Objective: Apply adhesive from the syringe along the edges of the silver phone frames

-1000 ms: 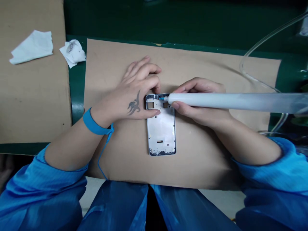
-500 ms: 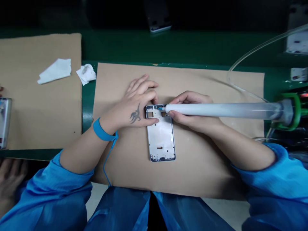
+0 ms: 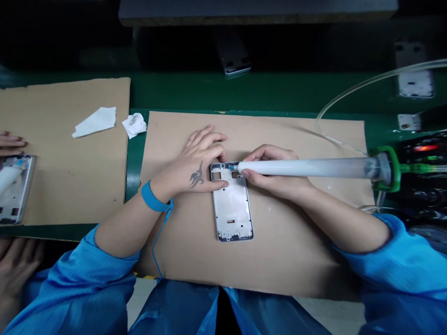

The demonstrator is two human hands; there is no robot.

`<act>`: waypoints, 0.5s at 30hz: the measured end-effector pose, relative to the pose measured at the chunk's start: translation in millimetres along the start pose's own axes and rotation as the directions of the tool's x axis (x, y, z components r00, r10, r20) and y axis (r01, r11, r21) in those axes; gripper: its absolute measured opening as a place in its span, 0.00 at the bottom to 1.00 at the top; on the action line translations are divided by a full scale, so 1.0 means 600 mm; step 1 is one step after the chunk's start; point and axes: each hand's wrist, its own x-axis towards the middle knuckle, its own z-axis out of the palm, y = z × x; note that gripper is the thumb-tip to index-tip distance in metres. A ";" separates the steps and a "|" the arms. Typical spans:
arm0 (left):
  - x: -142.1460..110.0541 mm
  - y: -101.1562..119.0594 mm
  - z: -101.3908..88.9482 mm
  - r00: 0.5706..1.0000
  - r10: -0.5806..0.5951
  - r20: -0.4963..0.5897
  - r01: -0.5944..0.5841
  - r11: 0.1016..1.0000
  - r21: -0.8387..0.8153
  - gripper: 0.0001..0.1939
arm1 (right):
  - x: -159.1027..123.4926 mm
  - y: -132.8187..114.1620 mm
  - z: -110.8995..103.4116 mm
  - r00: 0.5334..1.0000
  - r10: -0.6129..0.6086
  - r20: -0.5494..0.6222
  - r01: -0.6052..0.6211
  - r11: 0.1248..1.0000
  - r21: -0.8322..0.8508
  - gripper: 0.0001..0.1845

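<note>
A metal phone mid-frame (image 3: 231,209) lies face up on a brown cardboard sheet (image 3: 296,251), its silver inner plate showing several cut-outs. My left hand (image 3: 199,165) rests over the frame's upper left corner, with the thumb lying across its top and the fingers on the cardboard beyond. My right hand (image 3: 272,172) grips a large white syringe barrel (image 3: 307,168). The syringe's blue tip (image 3: 232,166) sits at the frame's top edge, close to a small opening. A blue wrist strap (image 3: 152,197) circles my left wrist, and its cord trails down toward my lap.
A clear tube (image 3: 349,90) runs to the green syringe fitting (image 3: 391,168). Two crumpled tissues (image 3: 94,122) lie on a second cardboard sheet (image 3: 63,186). At far left, a co-worker's hand (image 3: 10,144) is beside another phone frame (image 3: 14,188). Further phone parts (image 3: 415,77) lie beyond.
The view has tilted upward, so everything sits lower in the picture and more of the far bench shows. My hands stay on the frame and syringe. A co-worker's frame has come into view at left.
</note>
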 end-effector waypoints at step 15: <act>0.001 0.002 -0.002 1.000 -0.009 0.018 0.008 1.000 0.028 0.29 | -0.004 0.015 -0.006 0.999 0.037 0.006 -0.037 0.995 0.089 0.24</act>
